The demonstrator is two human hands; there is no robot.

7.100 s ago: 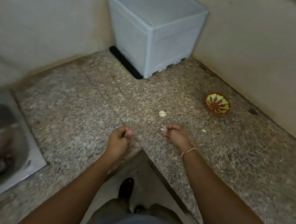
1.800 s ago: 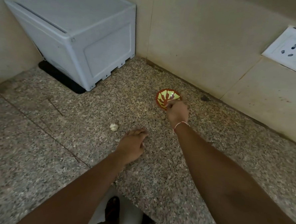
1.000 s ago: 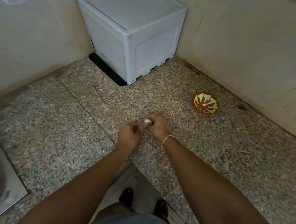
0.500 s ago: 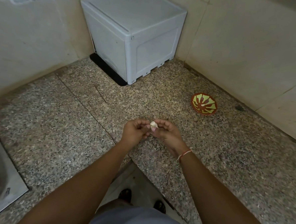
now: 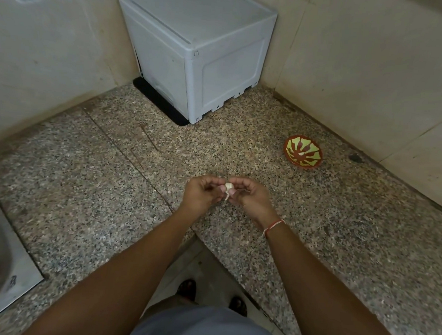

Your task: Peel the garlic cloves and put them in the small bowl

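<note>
here, nearest, two forearms reach over the counter (image 5: 110, 186). the left hand (image 5: 200, 194) and right hand (image 5: 249, 197) meet, fingertips pinching one garlic clove (image 5: 228, 187) between them above the stone, likely so one steadies it while the other pulls skin; a strip hangs below. half a second ago no strip showed. farther right, well apart, sits the bowl (image 5: 303, 152); its contents are unclear. beyond, a grey box (image 5: 196, 49) fills the corner.
</note>
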